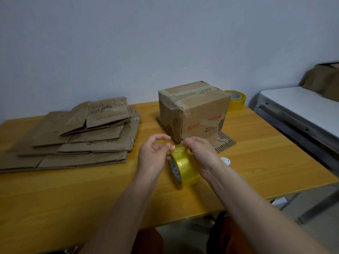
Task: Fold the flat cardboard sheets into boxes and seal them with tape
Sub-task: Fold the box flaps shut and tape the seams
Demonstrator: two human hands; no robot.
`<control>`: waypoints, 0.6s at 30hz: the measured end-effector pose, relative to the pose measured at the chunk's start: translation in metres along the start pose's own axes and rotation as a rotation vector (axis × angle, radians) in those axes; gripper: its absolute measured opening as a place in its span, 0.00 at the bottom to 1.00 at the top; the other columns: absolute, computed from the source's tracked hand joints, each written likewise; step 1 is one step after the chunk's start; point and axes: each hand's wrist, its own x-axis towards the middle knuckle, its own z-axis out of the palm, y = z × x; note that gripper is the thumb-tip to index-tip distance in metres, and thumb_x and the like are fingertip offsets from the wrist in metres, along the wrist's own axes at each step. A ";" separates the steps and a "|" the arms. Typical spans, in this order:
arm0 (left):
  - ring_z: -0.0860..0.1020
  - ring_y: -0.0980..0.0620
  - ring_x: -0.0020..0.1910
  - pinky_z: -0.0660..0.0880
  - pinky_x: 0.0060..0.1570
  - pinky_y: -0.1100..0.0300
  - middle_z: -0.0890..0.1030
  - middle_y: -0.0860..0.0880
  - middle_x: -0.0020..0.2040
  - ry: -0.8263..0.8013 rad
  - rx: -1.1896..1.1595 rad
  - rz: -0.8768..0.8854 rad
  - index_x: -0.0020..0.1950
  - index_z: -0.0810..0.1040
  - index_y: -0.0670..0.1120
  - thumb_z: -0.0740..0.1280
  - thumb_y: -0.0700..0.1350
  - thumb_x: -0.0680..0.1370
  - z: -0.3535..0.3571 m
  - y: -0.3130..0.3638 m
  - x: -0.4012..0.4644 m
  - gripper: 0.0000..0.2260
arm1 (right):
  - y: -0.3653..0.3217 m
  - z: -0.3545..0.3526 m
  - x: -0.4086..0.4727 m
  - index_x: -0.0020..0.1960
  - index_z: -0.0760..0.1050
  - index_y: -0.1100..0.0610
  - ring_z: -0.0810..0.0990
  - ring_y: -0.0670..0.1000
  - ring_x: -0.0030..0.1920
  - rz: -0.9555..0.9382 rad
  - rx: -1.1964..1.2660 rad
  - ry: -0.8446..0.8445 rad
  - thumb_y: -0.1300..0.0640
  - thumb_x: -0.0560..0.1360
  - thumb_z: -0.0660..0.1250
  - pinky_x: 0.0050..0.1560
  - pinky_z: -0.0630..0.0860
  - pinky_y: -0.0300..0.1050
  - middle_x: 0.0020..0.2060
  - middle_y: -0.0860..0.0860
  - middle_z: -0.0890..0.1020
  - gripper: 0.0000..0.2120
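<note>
A yellowish roll of clear tape [185,171] stands on edge just above the wooden table [73,198], held between both hands. My left hand [154,154] grips the roll from the left, fingers curled at its top. My right hand [201,153] curls over the right side and pinches the tape's loose end at the top of the roll. Just behind them stands a folded cardboard box [192,110] with taped top seams and its bottom flaps splayed on the table. A stack of flat cardboard sheets [73,140] lies at the left.
A second tape roll [235,99] sits behind the box at the right. A small white disc [225,160] lies right of my right hand. Beyond the table's right edge stands a white table [300,110] with brown cardboard [324,79] on it.
</note>
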 end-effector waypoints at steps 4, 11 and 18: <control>0.78 0.64 0.37 0.73 0.36 0.72 0.83 0.57 0.38 -0.015 0.064 0.038 0.42 0.83 0.53 0.68 0.37 0.76 0.000 -0.002 -0.004 0.11 | 0.000 0.000 0.000 0.37 0.73 0.56 0.74 0.48 0.30 -0.007 -0.010 0.008 0.62 0.73 0.66 0.34 0.71 0.43 0.26 0.48 0.75 0.06; 0.75 0.59 0.41 0.70 0.42 0.72 0.76 0.57 0.43 0.013 0.546 0.321 0.50 0.84 0.49 0.73 0.42 0.74 -0.001 0.002 -0.005 0.06 | 0.007 0.000 -0.003 0.38 0.74 0.56 0.73 0.48 0.34 -0.096 0.009 -0.036 0.63 0.73 0.66 0.36 0.70 0.44 0.31 0.49 0.74 0.06; 0.66 0.54 0.58 0.68 0.57 0.59 0.68 0.53 0.53 0.103 0.662 0.299 0.45 0.83 0.49 0.73 0.46 0.73 0.001 -0.002 -0.004 0.03 | 0.008 -0.009 -0.005 0.60 0.71 0.49 0.77 0.49 0.49 -0.298 -0.187 -0.009 0.59 0.74 0.69 0.50 0.74 0.42 0.48 0.52 0.78 0.17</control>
